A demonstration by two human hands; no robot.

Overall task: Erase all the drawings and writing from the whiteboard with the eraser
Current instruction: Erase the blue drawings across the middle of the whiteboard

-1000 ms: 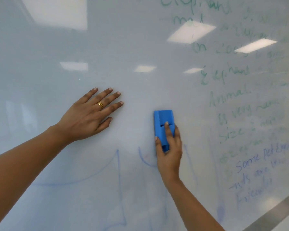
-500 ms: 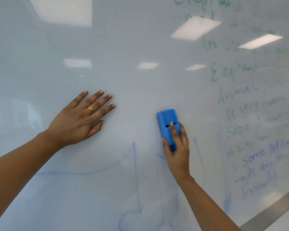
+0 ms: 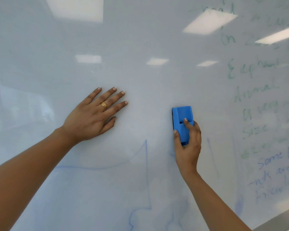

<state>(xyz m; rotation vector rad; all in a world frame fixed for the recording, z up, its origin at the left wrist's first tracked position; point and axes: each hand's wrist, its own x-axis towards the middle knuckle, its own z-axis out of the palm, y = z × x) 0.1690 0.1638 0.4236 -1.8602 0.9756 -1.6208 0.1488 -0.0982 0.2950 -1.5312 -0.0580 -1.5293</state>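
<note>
Right hand (image 3: 188,147) grips blue eraser (image 3: 182,120) against whiteboard (image 3: 140,39), fingers (image 3: 188,126) curled round it. Left hand (image 3: 93,117) lies flat at its 9 o'clock, fingers spread (ring (image 3: 104,105) visible). Faint writing (image 3: 260,114) at 3 o'clock.

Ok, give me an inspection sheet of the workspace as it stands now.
Surface: whiteboard, glossy, reflecting ceiling lights.
Job's things: blue eraser pressed on the board; blue drawing lines below it; green writing and blue writing at right remain.
Clutter: nothing seen.
Hands: left hand flat on board, fingers spread, gold ring; right hand grips eraser.
Cables: nothing seen.
Surroundings: metal frame at lower right.
</note>
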